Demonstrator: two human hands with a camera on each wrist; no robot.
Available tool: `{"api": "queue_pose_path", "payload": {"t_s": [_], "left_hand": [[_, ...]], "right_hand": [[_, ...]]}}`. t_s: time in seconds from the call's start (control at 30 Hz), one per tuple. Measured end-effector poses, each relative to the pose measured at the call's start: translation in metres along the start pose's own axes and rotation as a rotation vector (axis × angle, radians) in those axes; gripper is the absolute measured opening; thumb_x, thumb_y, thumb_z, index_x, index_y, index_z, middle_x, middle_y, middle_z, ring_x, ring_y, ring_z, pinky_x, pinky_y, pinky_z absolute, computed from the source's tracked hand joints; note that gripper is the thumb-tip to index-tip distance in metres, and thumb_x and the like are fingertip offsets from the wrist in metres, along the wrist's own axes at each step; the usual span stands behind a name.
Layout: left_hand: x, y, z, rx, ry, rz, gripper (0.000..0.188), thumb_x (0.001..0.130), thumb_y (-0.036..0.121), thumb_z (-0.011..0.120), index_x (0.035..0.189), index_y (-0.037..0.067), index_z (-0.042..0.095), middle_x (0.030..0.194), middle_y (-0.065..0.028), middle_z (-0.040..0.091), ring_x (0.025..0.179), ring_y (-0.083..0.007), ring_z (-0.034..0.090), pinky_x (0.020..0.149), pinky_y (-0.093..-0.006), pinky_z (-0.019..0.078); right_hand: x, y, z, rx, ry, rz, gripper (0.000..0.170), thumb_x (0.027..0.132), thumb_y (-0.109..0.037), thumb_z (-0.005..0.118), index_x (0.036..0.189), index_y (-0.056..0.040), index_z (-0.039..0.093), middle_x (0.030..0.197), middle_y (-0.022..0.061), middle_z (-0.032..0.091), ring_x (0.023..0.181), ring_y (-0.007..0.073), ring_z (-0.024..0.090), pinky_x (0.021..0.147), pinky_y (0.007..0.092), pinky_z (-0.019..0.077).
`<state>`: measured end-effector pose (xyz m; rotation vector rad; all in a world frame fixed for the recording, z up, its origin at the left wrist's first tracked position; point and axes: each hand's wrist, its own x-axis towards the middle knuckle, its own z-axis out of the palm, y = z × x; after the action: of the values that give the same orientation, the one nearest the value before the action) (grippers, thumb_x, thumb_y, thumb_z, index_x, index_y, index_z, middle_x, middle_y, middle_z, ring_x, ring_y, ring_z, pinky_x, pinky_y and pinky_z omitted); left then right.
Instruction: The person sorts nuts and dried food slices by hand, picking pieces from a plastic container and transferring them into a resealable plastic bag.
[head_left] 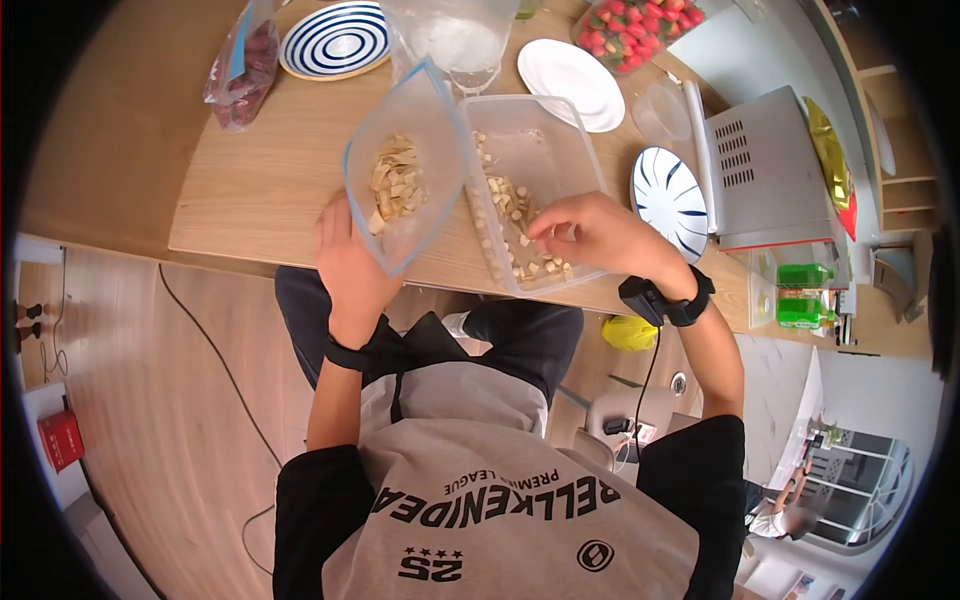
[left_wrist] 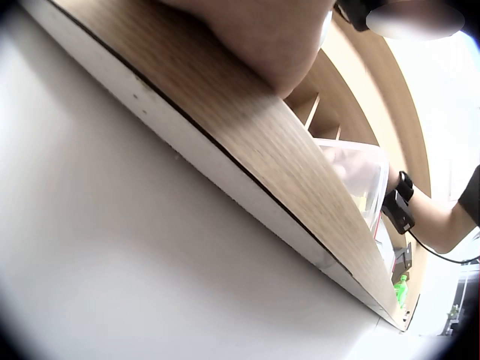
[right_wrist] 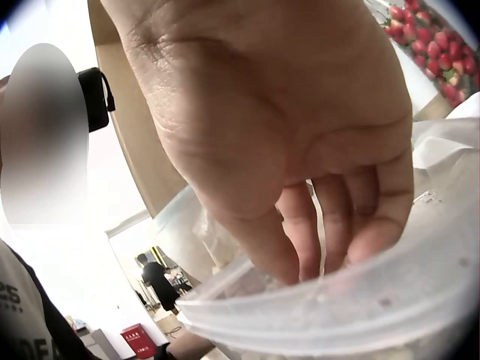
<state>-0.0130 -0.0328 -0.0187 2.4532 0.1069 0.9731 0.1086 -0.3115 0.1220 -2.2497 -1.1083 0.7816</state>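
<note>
A clear zip bag (head_left: 425, 180) with a blue-edged mouth stands on the table, with pale chopped pieces (head_left: 398, 185) inside. My left hand (head_left: 350, 262) is against its near left side; the bag's rim covers part of the hand, and I cannot tell whether the fingers grip it. Right of the bag is a translucent plastic container (head_left: 560, 135) holding more pale pieces (head_left: 508, 195), mostly along its left and near sides. My right hand (head_left: 595, 232) reaches into it, thumb and fingers pinched together at a pale piece. In the right wrist view, the container's rim hides the fingertips (right_wrist: 300, 259).
Behind are a bag of dark red food (head_left: 250, 75), a blue-ringed plate (head_left: 340, 42), a white plate (head_left: 570, 85) and a box of strawberries (head_left: 635, 32). A striped plate (head_left: 670, 205) and a microwave (head_left: 775, 165) stand to the right. The table's near edge (head_left: 225, 257) runs before me.
</note>
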Motion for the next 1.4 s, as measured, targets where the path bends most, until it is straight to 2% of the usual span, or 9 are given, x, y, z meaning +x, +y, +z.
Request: {"api": "queue_pose_path", "payload": {"t_s": [0.03,0.07,0.33,0.77,0.87,1.07,1.17,1.23,1.4], "left_hand": [[-0.003,-0.003,0.002,-0.015,-0.023,-0.01,0.049,0.079,0.023,0.081,0.122,0.002,0.067,0.119,-0.0196,0.066,0.109,-0.0417,0.062,0.093,-0.0505,0.0498],[-0.005,-0.005,0.004,-0.029,-0.046,-0.02,0.062,0.079,0.027,0.082,0.131,0.0,0.061,0.124,-0.0212,0.064,0.116,-0.0423,0.059,0.099,-0.0514,0.0468],[-0.003,-0.002,0.003,-0.07,-0.037,-0.04,0.057,0.076,0.022,0.082,0.126,0.002,0.063,0.121,-0.0214,0.065,0.113,-0.0443,0.06,0.096,-0.0513,0.0491],[-0.002,0.0,-0.001,-0.031,-0.083,-0.046,0.052,0.08,0.024,0.083,0.124,0.002,0.067,0.121,-0.0194,0.068,0.108,-0.0444,0.062,0.095,-0.0502,0.0495],[-0.002,0.0,-0.002,-0.006,-0.107,-0.086,0.052,0.08,0.025,0.083,0.123,0.001,0.067,0.12,-0.0197,0.068,0.109,-0.0446,0.061,0.096,-0.0504,0.049],[0.011,0.01,-0.008,-0.086,-0.103,-0.074,0.051,0.08,0.027,0.083,0.121,0.001,0.068,0.118,-0.0199,0.068,0.106,-0.0443,0.063,0.094,-0.0502,0.0493],[0.003,0.0,0.0,-0.043,-0.069,-0.04,0.049,0.08,0.027,0.084,0.119,0.002,0.069,0.118,-0.0198,0.068,0.104,-0.044,0.064,0.091,-0.05,0.0495],[0.0,-0.004,0.005,-0.062,-0.051,-0.021,0.05,0.08,0.027,0.084,0.12,0.002,0.068,0.117,-0.0199,0.068,0.104,-0.0439,0.064,0.09,-0.05,0.0495],[0.006,0.002,0.0,-0.033,-0.035,0.002,0.054,0.082,0.028,0.082,0.126,0.003,0.066,0.118,-0.0199,0.068,0.104,-0.0437,0.063,0.089,-0.0505,0.0487]], "right_hand": [[-0.001,0.005,0.002,-0.027,-0.043,0.041,0.023,0.091,-0.01,0.073,0.113,-0.0004,0.075,0.1,0.013,0.076,0.082,0.0245,0.071,0.073,0.0346,0.0547],[-0.002,0.008,0.004,-0.02,-0.04,0.047,0.023,0.091,-0.01,0.073,0.113,-0.0004,0.075,0.1,0.013,0.076,0.082,0.0245,0.071,0.073,0.0346,0.0547],[0.011,0.008,0.016,-0.274,-0.185,0.075,0.013,0.083,-0.015,0.075,0.089,-0.0032,0.078,0.081,0.0137,0.074,0.077,0.0332,0.072,0.073,0.0404,0.0546],[0.015,0.022,0.021,-0.134,-0.176,0.029,0.012,0.084,-0.013,0.074,0.09,-0.0024,0.077,0.082,0.0125,0.073,0.08,0.0337,0.07,0.073,0.044,0.0531],[0.011,0.02,0.016,-0.123,-0.114,0.015,0.011,0.085,-0.011,0.075,0.09,-0.0016,0.074,0.081,0.0124,0.071,0.076,0.0315,0.069,0.07,0.0421,0.0521],[-0.005,-0.034,-0.027,-0.033,0.223,0.011,0.008,0.086,-0.005,0.078,0.092,-0.0034,0.073,0.077,0.0052,0.066,0.066,0.0174,0.061,0.059,0.0314,0.0466],[0.001,-0.076,-0.043,-0.002,0.376,-0.083,0.008,0.088,-0.01,0.075,0.088,-0.0039,0.071,0.076,0.0077,0.066,0.067,0.0246,0.063,0.061,0.0357,0.0492],[0.011,-0.095,-0.045,-0.081,0.493,-0.3,0.007,0.087,-0.006,0.08,0.09,-0.0058,0.073,0.075,0.0006,0.062,0.064,0.0121,0.055,0.055,0.0272,0.0416],[0.055,-0.109,-0.028,-0.112,0.587,-0.505,0.007,0.089,-0.009,0.078,0.09,-0.0065,0.072,0.076,0.0019,0.063,0.064,0.0152,0.056,0.056,0.0293,0.043]]}}
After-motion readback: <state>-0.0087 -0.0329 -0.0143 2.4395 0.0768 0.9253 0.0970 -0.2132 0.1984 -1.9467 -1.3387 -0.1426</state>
